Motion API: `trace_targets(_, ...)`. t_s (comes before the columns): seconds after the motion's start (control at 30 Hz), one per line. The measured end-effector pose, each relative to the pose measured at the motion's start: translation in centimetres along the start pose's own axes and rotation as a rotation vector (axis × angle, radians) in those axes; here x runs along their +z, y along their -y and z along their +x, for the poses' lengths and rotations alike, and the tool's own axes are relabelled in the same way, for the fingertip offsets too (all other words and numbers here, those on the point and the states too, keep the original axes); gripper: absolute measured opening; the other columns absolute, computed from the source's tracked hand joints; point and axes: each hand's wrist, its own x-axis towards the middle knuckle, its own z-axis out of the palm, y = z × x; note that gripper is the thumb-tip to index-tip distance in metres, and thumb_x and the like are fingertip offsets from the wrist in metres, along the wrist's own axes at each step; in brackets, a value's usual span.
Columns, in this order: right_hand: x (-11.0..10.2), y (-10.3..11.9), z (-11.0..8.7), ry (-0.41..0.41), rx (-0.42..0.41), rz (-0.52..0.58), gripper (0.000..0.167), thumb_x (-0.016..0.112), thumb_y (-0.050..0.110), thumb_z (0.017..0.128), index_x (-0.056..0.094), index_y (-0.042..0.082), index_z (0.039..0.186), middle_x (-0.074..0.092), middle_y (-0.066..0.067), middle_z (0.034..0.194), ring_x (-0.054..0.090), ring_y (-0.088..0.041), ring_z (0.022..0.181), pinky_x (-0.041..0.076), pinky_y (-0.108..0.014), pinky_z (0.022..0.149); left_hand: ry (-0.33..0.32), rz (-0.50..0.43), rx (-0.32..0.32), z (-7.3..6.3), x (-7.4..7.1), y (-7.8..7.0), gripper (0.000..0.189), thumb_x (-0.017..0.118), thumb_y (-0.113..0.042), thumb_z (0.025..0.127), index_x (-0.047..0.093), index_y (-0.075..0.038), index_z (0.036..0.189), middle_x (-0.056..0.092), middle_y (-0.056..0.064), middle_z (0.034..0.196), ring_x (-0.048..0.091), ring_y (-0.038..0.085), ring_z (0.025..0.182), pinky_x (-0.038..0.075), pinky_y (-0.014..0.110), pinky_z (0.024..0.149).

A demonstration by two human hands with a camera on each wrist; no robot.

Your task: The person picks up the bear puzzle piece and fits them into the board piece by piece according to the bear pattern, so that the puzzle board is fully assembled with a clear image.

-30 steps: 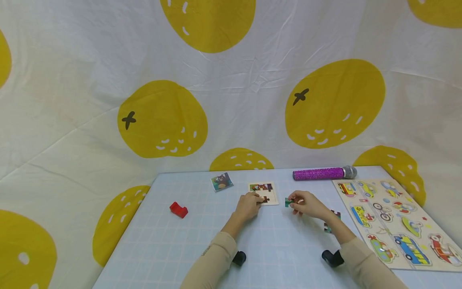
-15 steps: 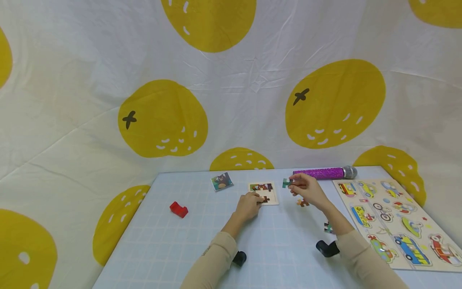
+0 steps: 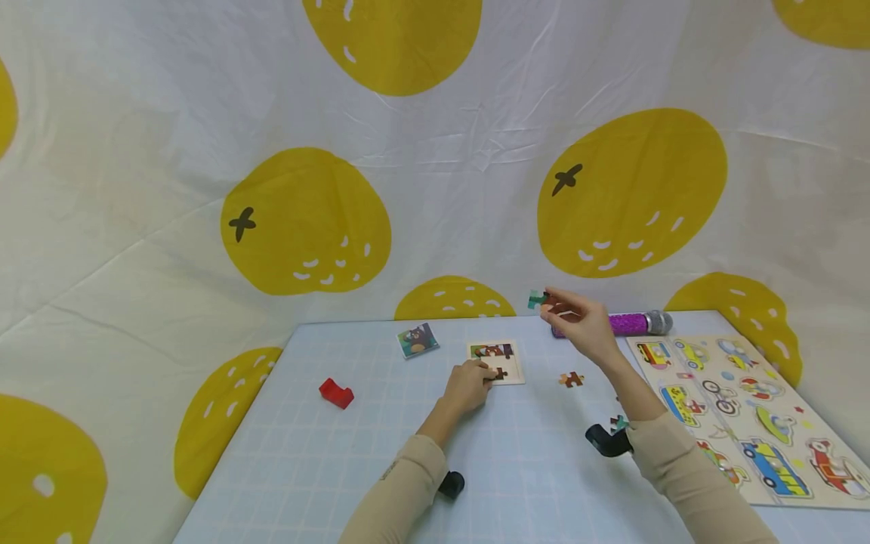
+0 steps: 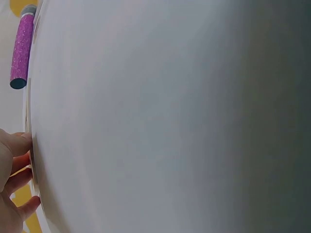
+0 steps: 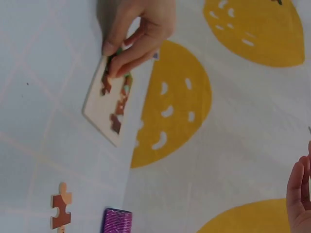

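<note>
In the head view my left hand (image 3: 469, 385) holds the near left side of a small wooden puzzle tray (image 3: 516, 369), partly filled with brown bear pieces. From the right wrist, the left thumb sits at the tray's edge (image 5: 92, 99) and bent fingers rest on its pieces. My right hand (image 3: 586, 326) is raised above the table's back part, pinching a green puzzle piece (image 3: 535, 299) between thumb and fingertips. A brown-orange puzzle piece (image 3: 572, 379) lies on the table below it. Another piece (image 3: 617, 423) is half hidden by the right wrist.
A purple glitter microphone (image 3: 628, 324) lies along the back edge. At the right is a large vehicle puzzle board (image 3: 741, 423). A bear picture card (image 3: 418, 341) and a red curved block (image 3: 336, 394) lie to the left. An orange-patterned cloth (image 3: 476, 151) hangs behind.
My right hand has lifted the green piece up and away from the table, uncovering the brown-orange piece below. My left hand has stayed at the tray.
</note>
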Motion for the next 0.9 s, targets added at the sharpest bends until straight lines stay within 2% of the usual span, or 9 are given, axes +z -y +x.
trace_targets(0.4,0.1,1.6,1.0,-0.044,-0.063,0.014,0.036,0.065,-0.013,0.080,0.058,-0.015,0.115,0.064,-0.031,0.096,0.059,-0.010,0.080,0.049,-0.012,0.070,0.002,-0.022,-0.007,-0.1,-0.1,-0.1,0.021,0.063,-0.023,0.090,0.073,-0.022,0.108,0.067,-0.003,0.111,0.059,0.016,0.104,0.048,0.036,0.083)
trace_targets(0.5,0.1,1.5,1.2,-0.050,-0.080,0.030,0.035,0.064,-0.015,0.080,0.058,-0.016,0.115,0.063,-0.033,0.094,0.059,-0.006,0.079,0.049,-0.012,0.070,0.000,-0.025,-0.005,-0.1,-0.1,0.0,0.021,0.064,-0.022,0.090,0.073,-0.022,0.108,0.067,-0.003,0.111,0.059,0.015,0.104,0.048,0.036,0.083)
trace_targets(0.6,0.1,0.5,1.4,-0.045,-0.079,0.081,0.036,0.063,-0.016,0.080,0.057,-0.015,0.116,0.063,-0.032,0.094,0.059,-0.002,0.080,0.049,-0.011,0.072,-0.009,-0.022,0.001,-0.2,-0.1,0.0,0.020,0.064,-0.022,0.089,0.073,-0.022,0.108,0.067,-0.003,0.110,0.059,0.015,0.103,0.049,0.035,0.082)
trace_targets(0.67,0.1,-0.4,1.6,-0.039,-0.052,0.129,0.036,0.063,-0.014,0.081,0.056,-0.015,0.116,0.063,-0.028,0.094,0.060,-0.002,0.081,0.050,-0.012,0.074,-0.018,-0.014,0.006,-0.1,0.0,0.0,0.020,0.065,-0.022,0.089,0.074,-0.022,0.107,0.067,-0.003,0.110,0.060,0.015,0.103,0.049,0.035,0.081)
trace_targets(0.77,0.1,-1.3,1.8,-0.040,0.027,0.228,0.035,0.065,-0.009,0.082,0.054,-0.012,0.115,0.065,-0.012,0.093,0.062,-0.003,0.082,0.051,-0.014,0.075,-0.032,-0.002,0.014,-0.1,0.1,0.1,0.020,0.065,-0.023,0.089,0.074,-0.023,0.107,0.067,-0.003,0.109,0.060,0.015,0.102,0.049,0.034,0.080)
trace_targets(0.9,0.1,-1.4,1.9,-0.065,0.140,0.378,0.023,0.066,-0.004,0.084,0.052,-0.007,0.102,0.066,0.003,0.089,0.067,-0.007,0.080,0.054,-0.019,0.071,-0.035,0.006,0.018,-0.1,0.1,0.1,0.020,0.065,-0.023,0.089,0.074,-0.024,0.107,0.067,-0.003,0.109,0.060,0.015,0.102,0.049,0.034,0.080)
